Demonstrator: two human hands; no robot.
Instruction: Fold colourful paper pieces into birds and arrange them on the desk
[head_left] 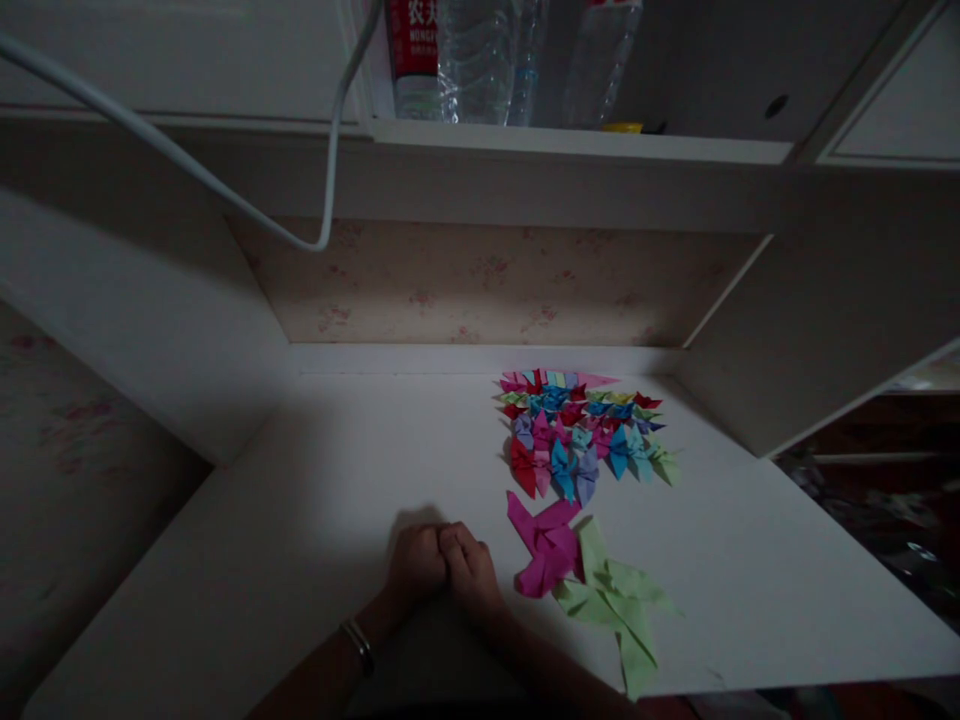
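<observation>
My left hand (417, 562) and my right hand (469, 566) rest on the white desk, both curled into fists that touch each other at the knuckles. Nothing shows between or sticking out of the fingers. A silver bracelet (358, 645) circles my left wrist. Right of my right hand lies a magenta folded-paper pinwheel shape (551, 545), and overlapping it, nearer the desk's front edge, a pale green one (616, 597). Behind them, several small folded-paper birds (574, 470) in red, blue, pink, purple and green stand in close rows reaching toward the back wall.
White desk (337, 450) sits between side panels, with floral wallpaper (487, 285) behind. Overhead, a shelf (585, 140) holds clear plastic bottles (480, 60) and a red-labelled bottle (415, 45). A white cable (225, 195) hangs down at the upper left.
</observation>
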